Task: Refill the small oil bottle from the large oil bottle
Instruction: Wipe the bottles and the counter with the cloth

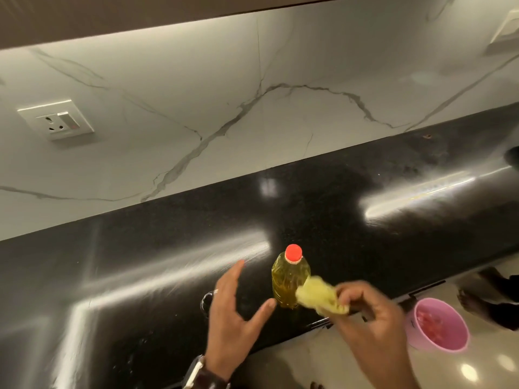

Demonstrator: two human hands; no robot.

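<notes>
A small plastic bottle of yellow oil (288,279) with a red cap (293,252) stands upright near the front edge of the black counter (323,209). My left hand (234,310) hovers open just left of it, thumb close to the bottle's base without touching. My right hand (373,313) pinches a crumpled yellow cloth (320,296), which presses against the bottle's lower right side. The large oil bottle is not in view.
A pink bucket (438,325) sits on the floor below the counter's right end, beside a person's bare feet (477,301). A marble backsplash with a wall socket (57,119) rises behind the counter. A watch is on my left wrist (196,369).
</notes>
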